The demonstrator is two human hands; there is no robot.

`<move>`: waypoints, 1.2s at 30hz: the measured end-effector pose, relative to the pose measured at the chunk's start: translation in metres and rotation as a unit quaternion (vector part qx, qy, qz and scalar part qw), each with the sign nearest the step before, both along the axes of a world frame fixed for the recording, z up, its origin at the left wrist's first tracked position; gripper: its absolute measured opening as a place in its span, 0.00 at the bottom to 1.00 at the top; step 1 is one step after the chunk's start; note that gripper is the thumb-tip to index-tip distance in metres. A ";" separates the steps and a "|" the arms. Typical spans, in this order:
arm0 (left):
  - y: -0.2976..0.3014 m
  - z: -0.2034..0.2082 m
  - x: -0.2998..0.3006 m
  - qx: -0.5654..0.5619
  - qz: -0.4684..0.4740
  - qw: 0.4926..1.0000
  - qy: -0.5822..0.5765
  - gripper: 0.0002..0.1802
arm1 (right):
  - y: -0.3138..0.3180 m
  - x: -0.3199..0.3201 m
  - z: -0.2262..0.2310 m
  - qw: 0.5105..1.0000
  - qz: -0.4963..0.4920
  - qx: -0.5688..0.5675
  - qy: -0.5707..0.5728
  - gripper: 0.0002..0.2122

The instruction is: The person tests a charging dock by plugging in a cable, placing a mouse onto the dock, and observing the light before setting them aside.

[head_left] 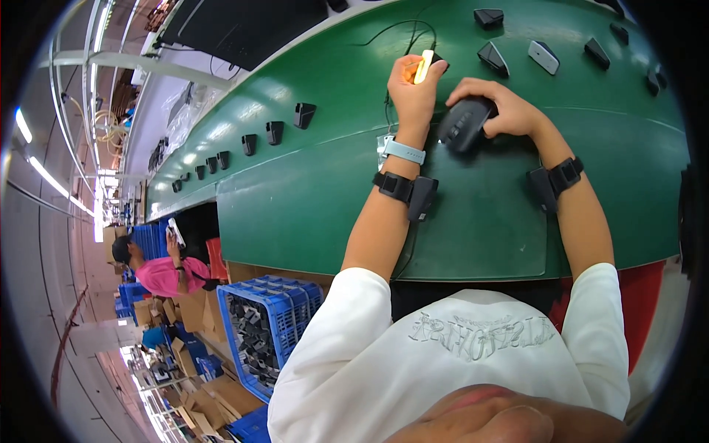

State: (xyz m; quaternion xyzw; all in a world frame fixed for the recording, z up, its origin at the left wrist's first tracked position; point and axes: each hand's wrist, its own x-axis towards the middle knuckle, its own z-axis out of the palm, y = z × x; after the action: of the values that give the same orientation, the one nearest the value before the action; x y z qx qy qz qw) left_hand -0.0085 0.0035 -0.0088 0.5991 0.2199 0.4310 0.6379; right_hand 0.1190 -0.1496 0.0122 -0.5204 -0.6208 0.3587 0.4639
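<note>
My left hand [412, 94] is closed around a brightly glowing yellow strip light [423, 66], held upright. Thin black cables [413, 31] run on the table behind it. My right hand [511, 109] grips a rounded black mouse-shaped housing [464, 127] from above and the side. Motion blurs the housing a little, and I cannot tell whether it touches the green tabletop [310, 192]. Both wrists carry black strapped boxes; a pale blue band [405, 152] sits on the left wrist too.
Several black wedge-shaped parts [275, 133] stand in a row to the left. More black and grey pieces [543, 57] lie at the far right. A blue crate [269, 332] of dark parts stands at lower left. Farther left is a person in a pink shirt [171, 276].
</note>
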 end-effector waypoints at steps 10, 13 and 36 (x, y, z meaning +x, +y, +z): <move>-0.002 0.000 0.001 0.133 0.073 0.988 0.013 0.15 | 0.005 -0.004 -0.008 0.999 0.049 -0.012 0.009 0.30; 0.000 -0.003 0.004 0.101 0.054 0.993 0.002 0.15 | 0.004 0.007 -0.007 0.988 -0.049 -0.065 0.132 0.25; -0.012 0.000 0.001 0.242 -0.039 0.969 0.022 0.16 | 0.010 0.012 -0.021 0.966 -0.166 0.047 0.193 0.19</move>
State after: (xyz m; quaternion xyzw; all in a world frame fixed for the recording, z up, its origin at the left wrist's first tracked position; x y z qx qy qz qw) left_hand -0.0071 -0.0082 -0.0088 0.7530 0.0994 0.4328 0.4857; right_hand 0.1307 -0.1395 -0.0091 -0.5147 -0.4409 0.3406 0.6517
